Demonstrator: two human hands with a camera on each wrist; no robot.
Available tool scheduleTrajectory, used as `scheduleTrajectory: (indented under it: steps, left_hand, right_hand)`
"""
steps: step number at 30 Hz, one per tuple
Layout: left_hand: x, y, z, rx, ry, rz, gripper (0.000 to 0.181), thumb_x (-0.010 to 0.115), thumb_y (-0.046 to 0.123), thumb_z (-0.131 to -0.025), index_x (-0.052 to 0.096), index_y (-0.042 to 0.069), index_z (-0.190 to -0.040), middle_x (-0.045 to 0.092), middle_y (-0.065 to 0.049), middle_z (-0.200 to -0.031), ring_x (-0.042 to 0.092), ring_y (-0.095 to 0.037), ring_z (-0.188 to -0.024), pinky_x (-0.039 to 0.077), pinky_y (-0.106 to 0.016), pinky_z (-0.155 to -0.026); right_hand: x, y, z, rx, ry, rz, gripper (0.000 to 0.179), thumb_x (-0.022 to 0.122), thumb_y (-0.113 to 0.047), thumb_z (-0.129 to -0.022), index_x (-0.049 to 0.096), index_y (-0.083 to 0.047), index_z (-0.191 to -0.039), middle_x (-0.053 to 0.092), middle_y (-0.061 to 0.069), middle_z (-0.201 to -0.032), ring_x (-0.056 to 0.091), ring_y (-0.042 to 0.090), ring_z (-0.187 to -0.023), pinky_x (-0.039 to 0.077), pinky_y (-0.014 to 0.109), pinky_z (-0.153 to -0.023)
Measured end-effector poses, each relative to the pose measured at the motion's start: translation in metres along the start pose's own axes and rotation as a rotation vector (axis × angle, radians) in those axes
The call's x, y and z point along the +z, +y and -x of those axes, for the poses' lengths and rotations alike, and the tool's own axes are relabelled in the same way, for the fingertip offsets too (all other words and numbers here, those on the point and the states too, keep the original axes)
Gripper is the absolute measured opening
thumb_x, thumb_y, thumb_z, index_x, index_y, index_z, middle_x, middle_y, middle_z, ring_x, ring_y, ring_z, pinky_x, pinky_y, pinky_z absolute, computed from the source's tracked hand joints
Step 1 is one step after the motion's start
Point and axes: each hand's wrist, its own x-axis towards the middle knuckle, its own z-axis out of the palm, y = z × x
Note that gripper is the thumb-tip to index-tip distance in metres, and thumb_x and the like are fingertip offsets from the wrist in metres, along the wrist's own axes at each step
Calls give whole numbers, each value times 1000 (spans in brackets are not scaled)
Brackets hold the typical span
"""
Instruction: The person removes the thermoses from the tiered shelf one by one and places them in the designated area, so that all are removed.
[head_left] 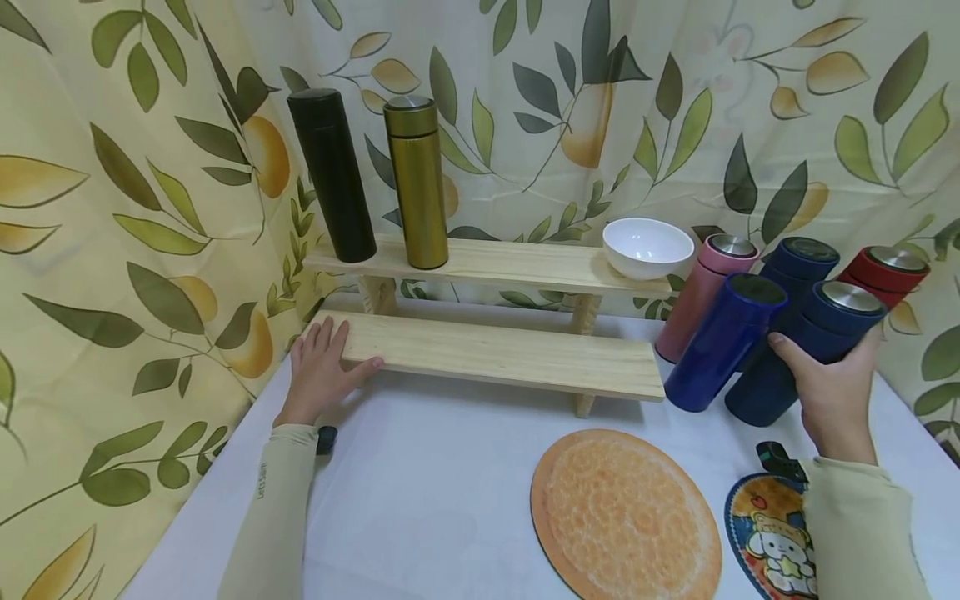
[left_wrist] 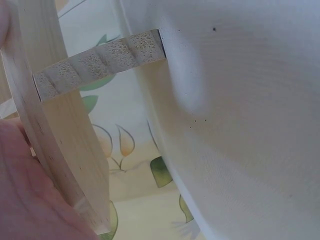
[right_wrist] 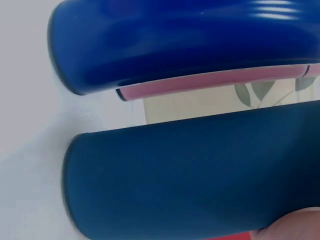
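Silver-topped navy bottle (head_left: 776, 379), pale tan shelf (head_left: 487, 350), leaf-patterned cream curtain (head_left: 517, 196)

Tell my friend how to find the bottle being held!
Start at the wooden shelf on the white table. Right of it are clustered bottles. The dark blue bottle, in the right grip, is the only blue one with a silver top.

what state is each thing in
Black bottle: upright, capped
Gold bottle: upright, capped
Pink bottle: upright, capped
Blue bottle: upright, capped
Red bottle: capped
Rear navy bottle: capped
Front navy bottle: capped
White bowl: upright, empty
Left grip: on lower shelf
Right grip: holding Front navy bottle
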Motion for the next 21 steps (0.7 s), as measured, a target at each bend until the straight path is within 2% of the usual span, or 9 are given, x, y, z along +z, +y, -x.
scheduleTrajectory:
  steps: [2, 5, 8, 13, 21]
  left_hand:
    - [-1, 0, 1, -1, -2, 2, 106, 65, 64, -99, 24, -7, -166, 8, -33, -174, 1, -51, -160, -7, -64, -125]
    - [-2, -1, 1, -2, 1, 3, 106, 65, 64, -99, 24, -6, -167, 8, -32, -174, 1, -50, -160, -6, -62, -125]
    - [-2, 0, 1, -2, 10, 4, 105, 67, 62, -99, 25, -7, -166, 9, -32, -174, 1, -49, -160, -6, -62, -125]
    - [-1, 1, 1, -1, 5, 2, 106, 66, 63, -99, 25, -7, -166, 9, -33, -174, 2, -50, -160, -5, -62, -125]
    - [-2, 1, 2, -3, 9, 11, 107, 67, 64, -98, 25, -7, -166, 8, -33, -174, 1, -50, -160, -6, -62, -125]
  right_hand:
    - [0, 2, 0, -5, -16, -3, 101, 75, -2, -99, 11, -40, -167, 20, -6, -174, 20, 16, -157, 5, 43, -129]
    - [1, 6, -1, -5, -27, -70, 105, 74, 5, -96, 11, -39, -167, 20, -6, -174, 20, 16, -156, 3, 43, -129]
    - [2, 11, -3, 5, -29, -158, 107, 74, 12, -92, 14, -37, -166, 25, -7, -170, 23, 15, -155, 5, 37, -129]
    - [-2, 19, -2, 35, -77, -264, 107, 72, 16, -91, 16, -36, -165, 27, -9, -167, 24, 11, -154, 9, 28, -127]
    - [-5, 21, 0, 55, -136, -274, 103, 72, 13, -94, 17, -37, -165, 23, -10, -171, 20, 13, -156, 3, 30, -127]
